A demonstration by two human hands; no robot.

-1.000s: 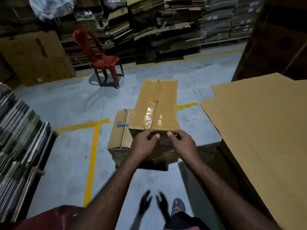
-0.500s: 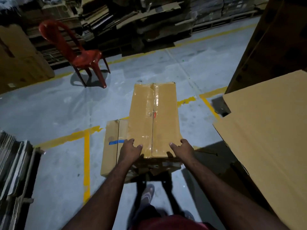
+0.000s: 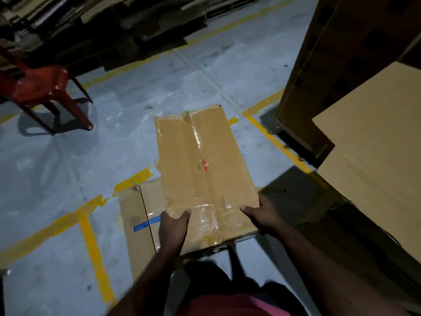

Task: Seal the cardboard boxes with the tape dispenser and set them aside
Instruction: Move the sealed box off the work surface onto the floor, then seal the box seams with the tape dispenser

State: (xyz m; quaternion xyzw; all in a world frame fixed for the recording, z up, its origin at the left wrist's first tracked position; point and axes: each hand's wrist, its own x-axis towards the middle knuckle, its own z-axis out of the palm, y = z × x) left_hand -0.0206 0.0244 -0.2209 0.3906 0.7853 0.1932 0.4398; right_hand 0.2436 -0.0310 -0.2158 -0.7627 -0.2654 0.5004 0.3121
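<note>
A long cardboard box (image 3: 200, 160), its top seam covered with clear tape, lies across a second box (image 3: 136, 220) that sits on the floor and carries a blue tape strip. My left hand (image 3: 172, 229) grips the taped box at its near left corner, thumb on top. At the near right corner my right hand (image 3: 264, 215) holds it the same way, with the fingers hidden under the edge. No tape dispenser is in view.
A red plastic chair (image 3: 43, 90) stands at the far left. Big flat cardboard sheets (image 3: 373, 156) lie stacked on the right, with a tall dark carton stack (image 3: 323, 71) behind them. Yellow lines (image 3: 91, 242) mark the grey floor. Piled cardboard fills the back.
Both hands have spread from the middle of the box's near end out to its corners. The view has come closer and tipped further down over the box.
</note>
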